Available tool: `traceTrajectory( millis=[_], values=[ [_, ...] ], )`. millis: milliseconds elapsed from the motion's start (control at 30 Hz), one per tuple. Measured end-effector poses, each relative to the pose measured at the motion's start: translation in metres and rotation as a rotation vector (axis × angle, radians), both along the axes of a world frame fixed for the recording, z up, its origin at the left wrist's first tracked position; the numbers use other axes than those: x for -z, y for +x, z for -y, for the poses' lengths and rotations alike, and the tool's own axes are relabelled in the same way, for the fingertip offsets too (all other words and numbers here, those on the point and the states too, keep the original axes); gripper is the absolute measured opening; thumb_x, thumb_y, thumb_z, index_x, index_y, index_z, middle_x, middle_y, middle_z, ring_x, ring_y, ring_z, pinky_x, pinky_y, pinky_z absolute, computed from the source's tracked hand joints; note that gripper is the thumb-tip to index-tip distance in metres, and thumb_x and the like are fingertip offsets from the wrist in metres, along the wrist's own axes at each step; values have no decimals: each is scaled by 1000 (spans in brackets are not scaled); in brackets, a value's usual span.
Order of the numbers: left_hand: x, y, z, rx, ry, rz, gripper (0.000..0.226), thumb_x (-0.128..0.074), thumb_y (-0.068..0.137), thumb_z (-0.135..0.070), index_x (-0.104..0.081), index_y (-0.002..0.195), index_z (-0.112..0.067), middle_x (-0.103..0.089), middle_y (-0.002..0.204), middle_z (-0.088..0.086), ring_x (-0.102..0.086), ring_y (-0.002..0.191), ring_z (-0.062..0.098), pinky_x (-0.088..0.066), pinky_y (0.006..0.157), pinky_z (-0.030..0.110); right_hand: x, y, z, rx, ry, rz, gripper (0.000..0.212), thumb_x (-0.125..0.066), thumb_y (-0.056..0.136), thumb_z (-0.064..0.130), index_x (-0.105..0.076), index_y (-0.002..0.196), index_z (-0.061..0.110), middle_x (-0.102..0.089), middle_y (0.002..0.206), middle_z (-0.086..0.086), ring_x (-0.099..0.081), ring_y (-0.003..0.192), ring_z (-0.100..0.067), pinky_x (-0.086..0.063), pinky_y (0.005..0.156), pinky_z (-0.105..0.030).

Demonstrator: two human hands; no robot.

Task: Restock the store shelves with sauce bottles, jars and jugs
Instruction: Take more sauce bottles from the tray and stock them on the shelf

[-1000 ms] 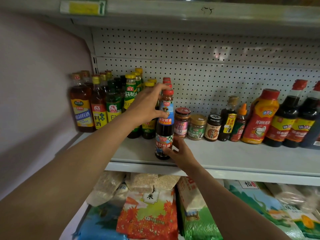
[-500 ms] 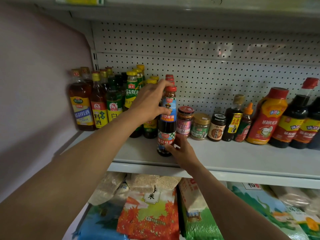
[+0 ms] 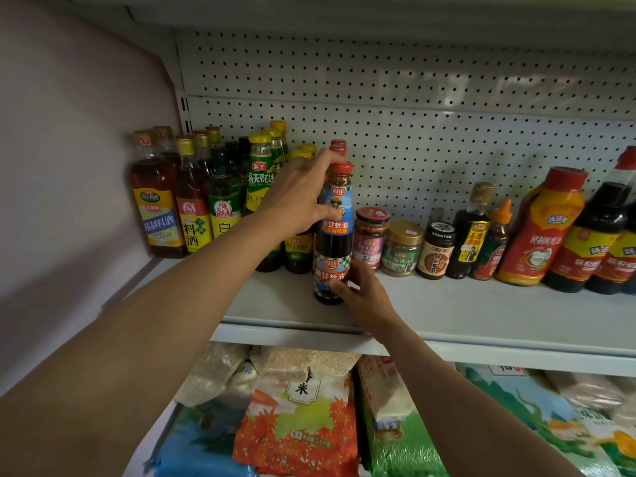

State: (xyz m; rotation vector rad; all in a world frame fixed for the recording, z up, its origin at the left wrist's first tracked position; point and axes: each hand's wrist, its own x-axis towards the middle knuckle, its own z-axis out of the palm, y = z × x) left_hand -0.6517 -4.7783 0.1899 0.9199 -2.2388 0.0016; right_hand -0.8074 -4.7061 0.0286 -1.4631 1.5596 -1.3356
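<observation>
A tall dark sauce bottle [image 3: 333, 246] with a red cap and blue-and-red labels stands on the white shelf [image 3: 481, 315], just in front of a row of like red-capped bottles [image 3: 338, 144]. My left hand [image 3: 297, 197] grips its upper part, thumb across the top label and fingers behind the neck. My right hand [image 3: 361, 294] holds its lower part, thumb and fingers around the bottom label.
Cooking-wine and green-label bottles [image 3: 192, 197] fill the shelf's left end against the wall. Small jars [image 3: 402, 247] stand right of the held bottle, then larger red and dark bottles [image 3: 540, 228]. A pegboard backs the shelf. Rice bags [image 3: 299, 425] lie on the shelf below.
Both hands have pushed the bottle a little deeper onto the shelf, toward the row behind it. Their hold on it is the same.
</observation>
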Motion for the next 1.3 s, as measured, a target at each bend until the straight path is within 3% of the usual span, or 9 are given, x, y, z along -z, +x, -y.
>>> traceTrajectory(
  millis=[233, 400, 500, 700, 833, 1033, 1100, 1233, 1300],
  values=[
    [2, -3, 10, 2, 6, -5, 86, -89, 65, -34, -35, 132, -37, -61, 123, 1, -56, 113, 22, -48, 91, 44, 0, -1, 7, -2, -11, -17, 55, -68, 94, 30, -44, 141, 20, -61, 134, 2, -58, 119, -11, -48, 95, -26],
    [6, -3, 15, 82, 96, -82, 85, -89, 67, -27, -36, 133, -39, -53, 137, 0, -47, 117, 10, -35, 79, 18, 3, -3, 8, -7, -5, -10, 54, -68, 93, 31, -44, 140, 21, -62, 133, 1, -59, 118, -12, -51, 100, -34],
    [7, 0, 12, 111, 123, -102, 83, -87, 70, -28, -36, 134, -40, -49, 143, -4, -47, 124, 12, -38, 88, 27, 3, -4, 7, -10, -12, -2, 53, -69, 93, 31, -46, 139, 20, -63, 130, 3, -61, 117, -11, -52, 101, -40],
    [-4, 3, 7, 179, 225, -241, 58, -74, 82, -47, -44, 132, -39, -55, 136, -8, -52, 117, 10, -44, 87, 25, 2, -7, 3, -71, 3, 8, 50, -70, 92, 33, -47, 134, 22, -63, 129, 2, -61, 119, -12, -50, 104, -44],
    [-7, -1, 6, 115, 402, -254, 87, -64, 84, -60, -23, 154, -28, -43, 152, 3, -53, 124, 15, -41, 93, 28, 1, -5, 1, -75, 2, 18, 53, -69, 93, 32, -46, 139, 20, -62, 131, 1, -59, 121, -12, -49, 106, -45],
    [10, -6, 3, 71, 528, -188, 103, -37, 73, -82, -12, 158, -28, -42, 155, 5, -49, 134, 23, -35, 101, 30, -1, -3, -1, -62, 4, 12, 53, -67, 94, 30, -44, 142, 22, -57, 138, 3, -52, 129, -12, -45, 110, -44],
    [16, -7, 5, 95, 551, -215, 96, -34, 77, -80, -15, 157, -30, -46, 152, 2, -49, 134, 21, -33, 97, 25, 0, -3, 0, -65, 3, 15, 54, -66, 95, 30, -43, 143, 22, -56, 140, 2, -51, 130, -12, -46, 108, -40],
    [27, -7, 9, 172, 605, -290, 73, -37, 91, -69, -21, 154, -36, -51, 147, 1, -52, 114, 4, -35, 76, 6, 1, -2, 1, -74, 13, 3, 54, -65, 96, 31, -40, 144, 25, -54, 142, 4, -52, 127, -10, -45, 89, -13],
    [32, -9, 9, 206, 630, -339, 71, -37, 91, -68, -23, 153, -36, -52, 146, 1, -53, 111, 3, -41, 82, 11, 1, -2, 1, -71, 12, -4, 54, -65, 96, 32, -40, 144, 26, -54, 142, 4, -52, 126, -9, -44, 87, -11]
  ],
)
